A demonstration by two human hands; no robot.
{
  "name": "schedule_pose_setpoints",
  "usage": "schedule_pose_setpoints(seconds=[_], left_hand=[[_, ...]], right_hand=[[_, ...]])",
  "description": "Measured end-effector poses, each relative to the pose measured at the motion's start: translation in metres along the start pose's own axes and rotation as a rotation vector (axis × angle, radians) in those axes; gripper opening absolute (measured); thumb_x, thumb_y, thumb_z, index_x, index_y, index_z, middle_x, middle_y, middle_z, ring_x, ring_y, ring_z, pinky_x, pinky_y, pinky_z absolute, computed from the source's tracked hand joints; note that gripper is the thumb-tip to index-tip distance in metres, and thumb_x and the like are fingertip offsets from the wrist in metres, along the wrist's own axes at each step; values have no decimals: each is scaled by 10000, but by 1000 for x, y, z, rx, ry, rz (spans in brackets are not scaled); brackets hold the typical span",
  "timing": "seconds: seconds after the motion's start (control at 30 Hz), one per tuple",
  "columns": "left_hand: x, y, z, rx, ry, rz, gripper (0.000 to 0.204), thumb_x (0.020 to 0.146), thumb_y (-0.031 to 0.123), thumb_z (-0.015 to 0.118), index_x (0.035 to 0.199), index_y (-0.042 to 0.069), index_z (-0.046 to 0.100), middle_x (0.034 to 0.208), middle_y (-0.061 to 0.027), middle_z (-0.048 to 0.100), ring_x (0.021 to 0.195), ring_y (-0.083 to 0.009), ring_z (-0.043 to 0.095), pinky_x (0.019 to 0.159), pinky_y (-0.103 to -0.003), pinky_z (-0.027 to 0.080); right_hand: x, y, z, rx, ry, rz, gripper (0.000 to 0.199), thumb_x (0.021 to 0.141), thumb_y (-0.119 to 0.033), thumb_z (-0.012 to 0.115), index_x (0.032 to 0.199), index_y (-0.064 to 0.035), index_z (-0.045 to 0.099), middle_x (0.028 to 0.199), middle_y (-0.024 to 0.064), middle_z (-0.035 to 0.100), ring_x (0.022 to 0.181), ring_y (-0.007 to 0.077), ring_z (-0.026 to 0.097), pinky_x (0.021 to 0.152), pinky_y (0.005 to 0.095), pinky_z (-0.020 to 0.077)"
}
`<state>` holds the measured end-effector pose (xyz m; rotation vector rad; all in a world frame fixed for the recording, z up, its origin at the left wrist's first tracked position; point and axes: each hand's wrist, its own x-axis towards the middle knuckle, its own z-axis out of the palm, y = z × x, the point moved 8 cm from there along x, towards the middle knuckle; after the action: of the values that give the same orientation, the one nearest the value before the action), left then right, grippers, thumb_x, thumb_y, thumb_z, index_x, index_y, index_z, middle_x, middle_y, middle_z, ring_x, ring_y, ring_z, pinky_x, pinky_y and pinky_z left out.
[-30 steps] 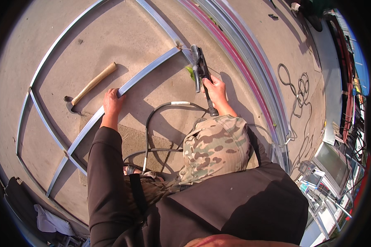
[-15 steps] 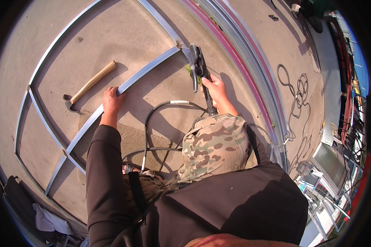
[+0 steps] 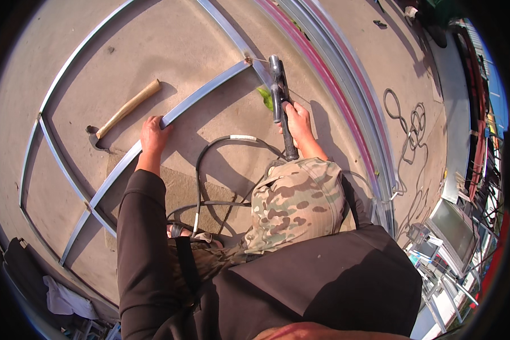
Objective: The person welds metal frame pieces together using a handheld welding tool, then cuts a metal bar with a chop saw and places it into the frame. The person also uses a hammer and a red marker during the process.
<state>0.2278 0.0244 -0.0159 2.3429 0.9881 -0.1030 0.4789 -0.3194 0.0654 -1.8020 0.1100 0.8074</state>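
My left hand (image 3: 153,134) presses flat on a grey steel bar (image 3: 201,93) of a frame lying on the concrete floor. My right hand (image 3: 298,121) is shut on the black handle of a welding tool (image 3: 277,85). The tool's head points at the joint (image 3: 248,60) where that bar meets a longer bar. A black cable (image 3: 205,164) loops from the tool back toward my body. Something small and green (image 3: 264,97) lies beside the tool. A camouflage cap (image 3: 294,204) and a dark jacket fill the lower part of the view.
A wooden-handled hammer (image 3: 126,110) lies on the floor inside the frame, left of my left hand. Long metal profiles with a pink strip (image 3: 337,79) run along the right. Beyond them lie a coiled cable (image 3: 409,116) and a boxy machine (image 3: 453,226). A pale cloth (image 3: 68,297) lies lower left.
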Motion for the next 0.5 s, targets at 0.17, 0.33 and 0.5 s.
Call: schedule_pose_setpoints(seconds=[0.17,0.33,0.5], left_hand=[[1,1,0,5,12,18,399,745,203,796,1106,58,705,1079,-119,661,1061,-322,603,942,-406,479],[0,1,-1,8,10,11,395,745,202,795,1101,57,706,1081,-119,662,1060,-324,603,944,-407,479],[0,3,-3,11,24,16,393,746,204,792,1100,55,705,1087,-123,663,1069,-326,602,946,-407,479]], right_hand=[[1,-1,-3,-81,38,-24,265,993,-306,583,1027,-47,625,675,14,583,542,89,566,432,257,469],[1,3,-4,-71,46,-16,248,987,-298,598,1024,-54,629,680,-3,574,540,76,555,436,244,464],[2,4,-4,-96,49,-19,274,972,-300,609,1075,-47,632,736,-15,572,544,77,557,434,245,469]])
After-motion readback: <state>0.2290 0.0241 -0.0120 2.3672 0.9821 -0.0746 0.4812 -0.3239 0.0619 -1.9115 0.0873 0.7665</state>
